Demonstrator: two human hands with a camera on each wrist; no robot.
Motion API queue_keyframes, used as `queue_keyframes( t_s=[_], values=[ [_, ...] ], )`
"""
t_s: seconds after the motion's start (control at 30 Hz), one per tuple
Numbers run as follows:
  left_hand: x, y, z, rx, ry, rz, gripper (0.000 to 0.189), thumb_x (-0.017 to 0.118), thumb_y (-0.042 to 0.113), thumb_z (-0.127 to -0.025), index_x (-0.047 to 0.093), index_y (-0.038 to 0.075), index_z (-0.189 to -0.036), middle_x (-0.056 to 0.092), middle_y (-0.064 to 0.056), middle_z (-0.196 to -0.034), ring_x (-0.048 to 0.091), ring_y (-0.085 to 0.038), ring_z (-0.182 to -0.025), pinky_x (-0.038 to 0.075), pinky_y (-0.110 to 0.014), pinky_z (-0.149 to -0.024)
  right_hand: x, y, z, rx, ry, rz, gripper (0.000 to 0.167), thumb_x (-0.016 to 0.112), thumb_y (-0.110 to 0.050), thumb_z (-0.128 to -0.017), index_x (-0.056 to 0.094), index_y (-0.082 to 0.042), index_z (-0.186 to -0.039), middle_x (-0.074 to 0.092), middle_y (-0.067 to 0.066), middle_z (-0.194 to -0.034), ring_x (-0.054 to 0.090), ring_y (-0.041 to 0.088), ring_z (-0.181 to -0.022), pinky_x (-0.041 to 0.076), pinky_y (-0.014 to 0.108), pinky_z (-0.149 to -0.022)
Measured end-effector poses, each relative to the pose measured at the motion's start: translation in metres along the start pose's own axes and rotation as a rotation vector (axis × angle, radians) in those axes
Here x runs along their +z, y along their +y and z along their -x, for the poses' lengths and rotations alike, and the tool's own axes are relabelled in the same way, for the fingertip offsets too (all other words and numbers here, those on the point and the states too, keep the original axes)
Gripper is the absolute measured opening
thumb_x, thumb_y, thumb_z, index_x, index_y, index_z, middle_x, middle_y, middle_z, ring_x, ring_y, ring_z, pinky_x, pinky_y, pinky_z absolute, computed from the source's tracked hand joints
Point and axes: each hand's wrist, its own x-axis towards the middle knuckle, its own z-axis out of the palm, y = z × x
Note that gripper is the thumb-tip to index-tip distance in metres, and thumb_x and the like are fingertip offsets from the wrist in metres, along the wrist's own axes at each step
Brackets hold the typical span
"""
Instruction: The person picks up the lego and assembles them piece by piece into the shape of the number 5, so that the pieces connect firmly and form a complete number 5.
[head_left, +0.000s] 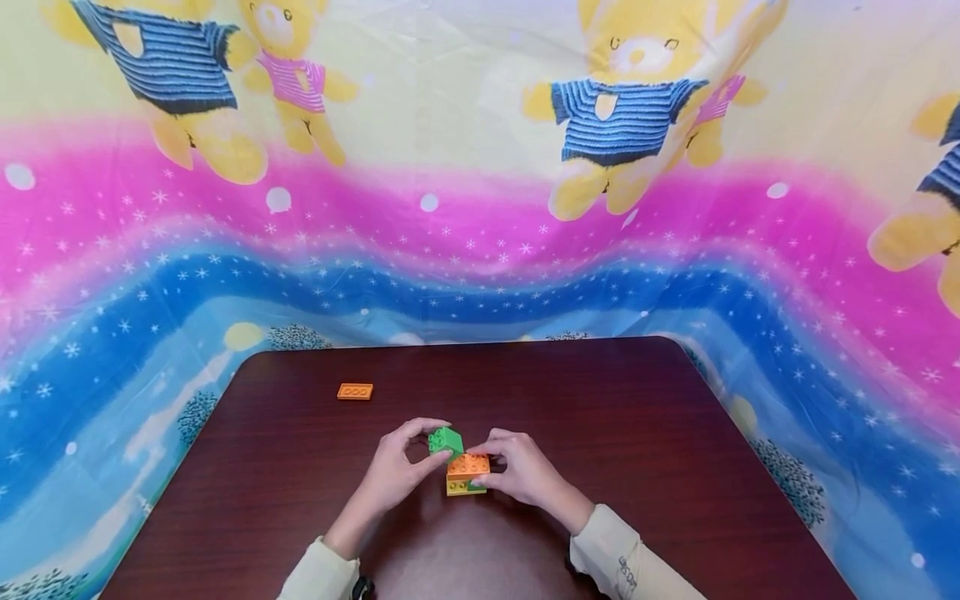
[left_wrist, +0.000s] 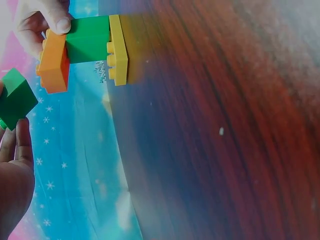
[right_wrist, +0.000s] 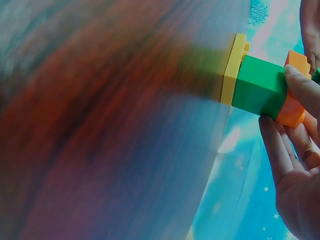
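Brick stack [head_left: 457, 477]: on the worktop [head_left: 247, 467], steadied from its right side by the right hand [head_left: 523, 470], thumb and fingers pinching around the upper layers.
Orange top [left_wrist: 56, 62]: long axis seemingly left to right, left end jutting past the green middle block [right_wrist: 260, 86].
Yellow base [left_wrist: 120, 60]: similar long axis, bare studs at the left end, below that overhang.
Loose green brick [head_left: 448, 442]: pinched between thumb and fingers of the left hand [head_left: 393, 468], the nearer one; tilted, studs turned leftward.
Gap: narrow, from loose brick rightward and down to the orange top; apart, not touching.
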Motion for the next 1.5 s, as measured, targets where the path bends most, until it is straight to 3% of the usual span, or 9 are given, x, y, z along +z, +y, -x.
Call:
queue_keyframes(
  t_s=[0.23,0.6,0.87,1.5],
  values=[
    [0.003,0.0,0.0,0.025,-0.02,-0.033,0.038,0.084,0.033,-0.088,0.07,0.036,-0.123,0.07,0.013,-0.115,0.066,-0.013,-0.099,0.059,-0.045,-0.089,0.001,0.002,0.0,-0.004,0.002,-0.021,0.043,0.089,-0.026,-0.083,0.077,-0.021,-0.124,0.06,-0.012,-0.09,0.056,0.001,-0.077,0.054,0.018,-0.072],
    [0.008,-0.005,-0.001,0.069,-0.043,-0.093,0.04,0.083,0.033,-0.089,0.07,0.037,-0.126,0.069,0.014,-0.117,0.063,-0.008,-0.1,0.059,-0.043,-0.086,0.0,0.003,-0.001,-0.007,-0.006,-0.017,0.044,0.088,-0.029,-0.084,0.077,-0.021,-0.125,0.062,-0.012,-0.093,0.058,-0.001,-0.081,0.056,0.018,-0.075],
    [0.01,-0.003,-0.001,0.065,-0.057,-0.108,0.041,0.084,0.034,-0.088,0.07,0.039,-0.126,0.068,0.017,-0.117,0.062,-0.009,-0.106,0.058,-0.046,-0.09,-0.001,0.001,-0.001,0.008,-0.007,-0.02,0.044,0.089,-0.029,-0.083,0.077,-0.021,-0.124,0.062,-0.012,-0.093,0.058,-0.001,-0.081,0.056,0.018,-0.075],
    [0.014,-0.004,-0.001,0.066,-0.093,-0.052,0.041,0.083,0.034,-0.089,0.07,0.038,-0.128,0.068,0.014,-0.117,0.067,-0.011,-0.107,0.057,-0.051,-0.096,0.0,0.0,-0.002,0.037,-0.015,0.011,0.041,0.09,-0.032,-0.082,0.078,-0.021,-0.119,0.065,-0.011,-0.096,0.062,0.002,-0.087,0.057,0.019,-0.079]
  ],
)
